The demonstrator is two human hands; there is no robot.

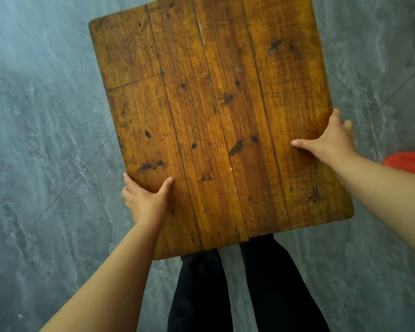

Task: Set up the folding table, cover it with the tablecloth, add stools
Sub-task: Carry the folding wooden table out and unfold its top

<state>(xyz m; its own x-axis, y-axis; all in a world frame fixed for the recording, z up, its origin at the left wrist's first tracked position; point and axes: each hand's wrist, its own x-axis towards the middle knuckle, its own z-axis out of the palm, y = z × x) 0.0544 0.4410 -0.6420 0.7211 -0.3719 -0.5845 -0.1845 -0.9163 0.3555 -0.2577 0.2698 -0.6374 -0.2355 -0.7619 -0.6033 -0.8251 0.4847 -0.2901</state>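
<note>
- Floor [46, 144]: grey stone-look tiles with pale veining and thin dark grout lines; fills the view around everything else.
- Folding table [216, 121]: rectangular top of four or so lengthwise planks, amber-brown varnish, dark knots and stains, rounded worn corners. Seen from above, directly in front of the person, near edge over the dark trousers [225, 291]. Legs hidden beneath the top, so whether they are unfolded or touching the floor cannot be told.
- Step judged: first one, setting up and placing the bench. No tablecloth or stools in view.
- Red object [410, 162] at right frame edge; identity unclear.
- Left hand [145, 200]: grip closed on the table's left edge, thumb flat on top, fingers wrapped under.
- Right hand [331, 140]: grip closed on the right edge, thumb on top, fingers over the rim.
- Next move, judged: settle the top level and steady on its legs, then release both edges and fetch the cloth.
</note>
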